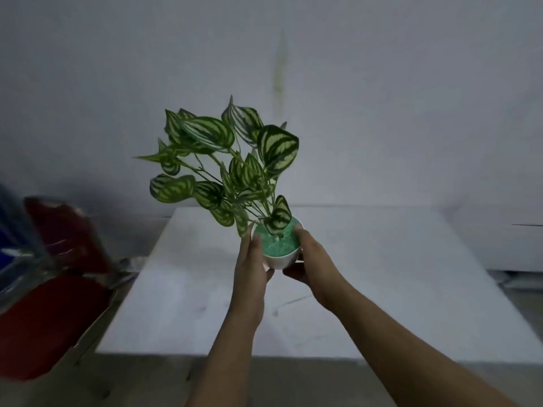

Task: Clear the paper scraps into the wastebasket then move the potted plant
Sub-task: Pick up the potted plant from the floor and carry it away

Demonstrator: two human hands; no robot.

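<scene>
— What can't we make out, starting nearest us?

— Both forearms are cut off by the bottom edge. The whole view is dim and soft. The left hand and right hand cover the sides and underside of the white pot, so we cannot tell whether its base touches the surface or hangs just above it.

— And what do we count?

— Two hands and one potted plant, with green filling in the pot. The striped leaves overlap too much for us to count. There is one white surface, its right side running out of view.

— How are the fingers?

— On each hand they are curled around the pot from opposite sides, narrow enough to hug its wall. The left ones lie along the rim, with the thumb below. The right ones wrap beneath, with one tip on the rim. We see nothing else in either hand.

— Where is the plant?

— Over the middle of the surface, towards its far edge. It leans to the left.

— Farther off?

— At the left is a red chair, blurred and partly cut off, and we cannot say whether more are stacked there. Behind everything is a pale wall with a faint vertical streak.
</scene>
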